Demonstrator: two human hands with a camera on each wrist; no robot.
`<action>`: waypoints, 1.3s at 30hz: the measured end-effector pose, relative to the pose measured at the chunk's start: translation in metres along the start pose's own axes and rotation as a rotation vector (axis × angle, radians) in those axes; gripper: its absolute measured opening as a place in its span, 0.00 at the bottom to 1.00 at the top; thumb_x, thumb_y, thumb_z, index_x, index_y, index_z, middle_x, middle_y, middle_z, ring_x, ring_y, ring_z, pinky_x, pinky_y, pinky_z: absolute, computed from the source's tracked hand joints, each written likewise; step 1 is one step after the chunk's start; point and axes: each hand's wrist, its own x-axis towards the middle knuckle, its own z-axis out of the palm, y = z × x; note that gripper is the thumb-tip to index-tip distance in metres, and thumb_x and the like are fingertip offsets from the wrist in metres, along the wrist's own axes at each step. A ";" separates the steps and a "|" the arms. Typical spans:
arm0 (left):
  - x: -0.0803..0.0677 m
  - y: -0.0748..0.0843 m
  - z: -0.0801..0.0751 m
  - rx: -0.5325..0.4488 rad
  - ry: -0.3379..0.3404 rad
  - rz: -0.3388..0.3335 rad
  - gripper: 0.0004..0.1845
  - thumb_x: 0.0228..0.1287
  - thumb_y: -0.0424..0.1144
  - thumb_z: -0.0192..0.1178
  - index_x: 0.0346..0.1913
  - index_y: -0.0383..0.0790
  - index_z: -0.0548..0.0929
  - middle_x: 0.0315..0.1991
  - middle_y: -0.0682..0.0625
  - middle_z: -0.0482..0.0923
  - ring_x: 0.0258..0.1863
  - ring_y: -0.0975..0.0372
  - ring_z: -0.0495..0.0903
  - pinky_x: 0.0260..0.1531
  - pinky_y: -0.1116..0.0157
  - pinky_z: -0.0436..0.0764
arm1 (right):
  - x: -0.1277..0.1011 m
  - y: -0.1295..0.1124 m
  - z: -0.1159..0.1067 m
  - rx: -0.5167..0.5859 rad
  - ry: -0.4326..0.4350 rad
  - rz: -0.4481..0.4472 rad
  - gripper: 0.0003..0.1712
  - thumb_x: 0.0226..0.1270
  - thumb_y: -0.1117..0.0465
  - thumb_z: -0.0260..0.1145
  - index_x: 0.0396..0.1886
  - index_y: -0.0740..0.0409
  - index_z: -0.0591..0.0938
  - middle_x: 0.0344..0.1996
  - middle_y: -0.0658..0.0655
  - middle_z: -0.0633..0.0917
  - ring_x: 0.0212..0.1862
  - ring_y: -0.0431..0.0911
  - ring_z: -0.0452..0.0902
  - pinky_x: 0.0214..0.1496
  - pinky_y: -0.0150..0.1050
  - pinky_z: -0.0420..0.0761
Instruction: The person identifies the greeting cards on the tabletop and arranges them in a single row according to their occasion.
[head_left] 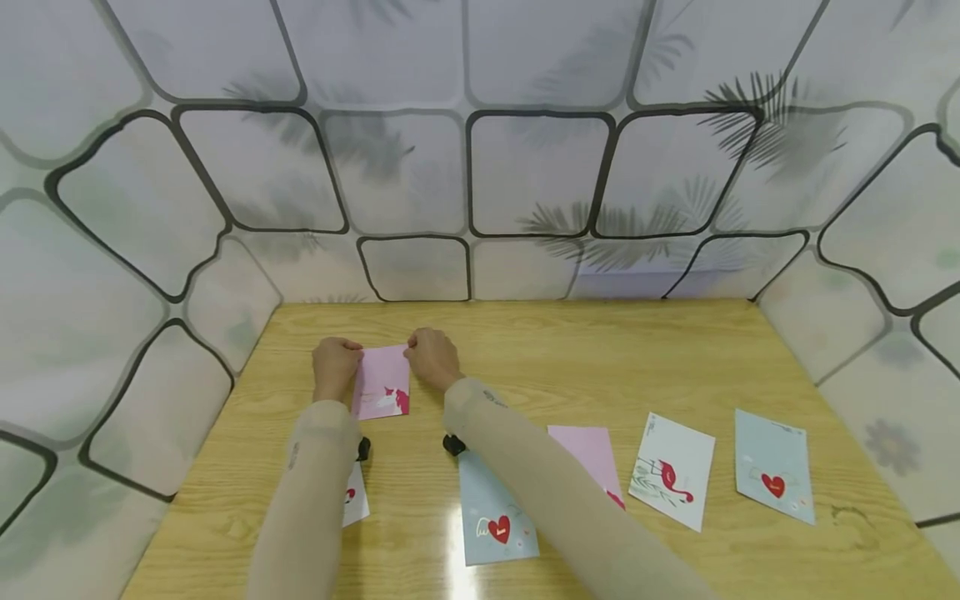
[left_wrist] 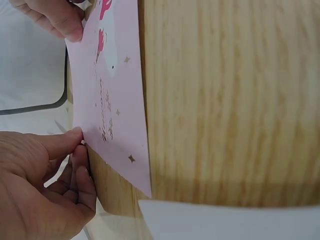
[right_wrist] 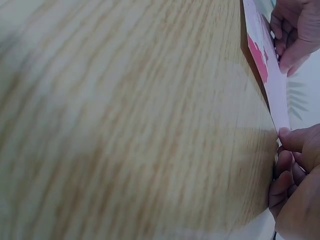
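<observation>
A pink card with a white and red unicorn is held between my two hands at the left of the table. My left hand pinches its far left corner between thumb and fingers. At the far right corner my right hand pinches it the same way. In the left wrist view the pink card bends slightly, and gold stars and gold lettering show on it. The right wrist view has the card edge-on, tilted up off the wood near the right hand.
On the wooden table lie a blue heart card, another pink card partly under the right sleeve, a white flamingo card and a blue heart card. A white card shows beside the left sleeve. Patterned walls surround the table.
</observation>
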 end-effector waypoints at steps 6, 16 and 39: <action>0.002 0.001 0.002 -0.023 0.004 -0.039 0.10 0.71 0.28 0.60 0.48 0.24 0.87 0.53 0.31 0.83 0.55 0.42 0.80 0.53 0.50 0.81 | 0.002 0.000 -0.001 0.006 -0.014 0.029 0.11 0.75 0.59 0.68 0.49 0.59 0.87 0.47 0.55 0.89 0.48 0.47 0.84 0.52 0.44 0.84; 0.002 -0.001 0.001 -0.026 0.008 -0.043 0.10 0.70 0.27 0.61 0.48 0.24 0.87 0.53 0.29 0.83 0.56 0.41 0.80 0.55 0.49 0.81 | 0.001 -0.001 -0.001 -0.002 -0.044 0.013 0.14 0.76 0.57 0.66 0.54 0.59 0.86 0.50 0.55 0.88 0.51 0.48 0.84 0.54 0.44 0.84; -0.009 0.020 -0.024 -0.091 0.008 0.096 0.20 0.79 0.39 0.55 0.62 0.28 0.80 0.58 0.32 0.81 0.58 0.42 0.79 0.59 0.48 0.77 | -0.019 0.032 -0.084 0.375 -0.087 -0.132 0.21 0.78 0.57 0.65 0.62 0.65 0.82 0.50 0.61 0.87 0.46 0.56 0.86 0.42 0.39 0.85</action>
